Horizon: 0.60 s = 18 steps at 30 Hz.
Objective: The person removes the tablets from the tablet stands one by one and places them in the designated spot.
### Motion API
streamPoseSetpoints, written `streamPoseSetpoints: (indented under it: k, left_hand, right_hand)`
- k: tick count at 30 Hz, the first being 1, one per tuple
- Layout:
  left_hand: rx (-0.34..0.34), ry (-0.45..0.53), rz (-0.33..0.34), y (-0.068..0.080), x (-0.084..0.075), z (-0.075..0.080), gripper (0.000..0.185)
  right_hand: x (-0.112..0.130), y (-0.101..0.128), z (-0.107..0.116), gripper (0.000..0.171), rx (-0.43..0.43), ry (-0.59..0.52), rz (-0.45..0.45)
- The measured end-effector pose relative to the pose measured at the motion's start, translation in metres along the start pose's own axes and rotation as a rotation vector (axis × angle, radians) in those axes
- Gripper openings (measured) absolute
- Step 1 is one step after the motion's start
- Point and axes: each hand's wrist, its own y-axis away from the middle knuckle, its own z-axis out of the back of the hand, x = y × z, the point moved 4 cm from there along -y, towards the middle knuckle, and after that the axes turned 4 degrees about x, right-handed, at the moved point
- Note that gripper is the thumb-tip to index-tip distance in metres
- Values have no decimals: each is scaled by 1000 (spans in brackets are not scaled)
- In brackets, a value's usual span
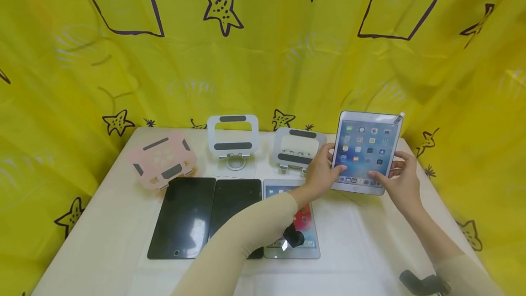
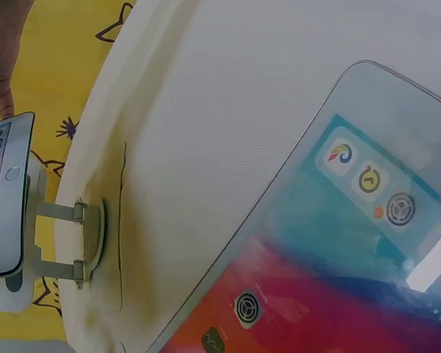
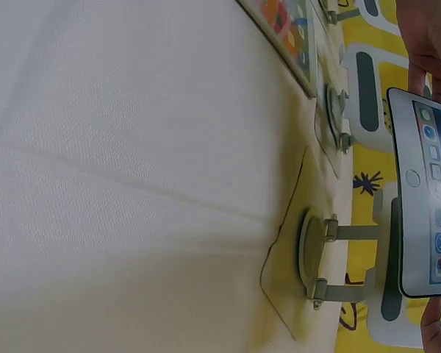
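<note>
A bright yellow fabric backdrop (image 1: 263, 58) printed with purple stars and outlined shapes is hung all around the back and sides. A table draped in plain white cloth (image 1: 102, 223) is set in front of it, and everything's lit pretty evenly.

The table's right part (image 1: 370, 241) lies bare, giving free passage. On the left, three flat tablets (image 1: 185, 216) cover the cloth. Along the back edge three stands (image 1: 233, 136) block the way, with the upright tablet (image 1: 365, 152) beside them.
</note>
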Motion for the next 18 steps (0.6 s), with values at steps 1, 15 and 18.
streamPoseSetpoints:
  k: [1, 15, 18]
  left_hand:
    - [5, 5, 1, 2, -1, 1, 55]
    - [113, 24, 21, 23, -4, 13, 59]
    - [156, -16, 29, 29, -1, 13, 60]
  right_hand:
    - [1, 1, 1, 78, 8, 6, 7]
    - [3, 17, 1, 80, 152, -68, 89]
    - [2, 20, -2, 83, 198, -85, 102]
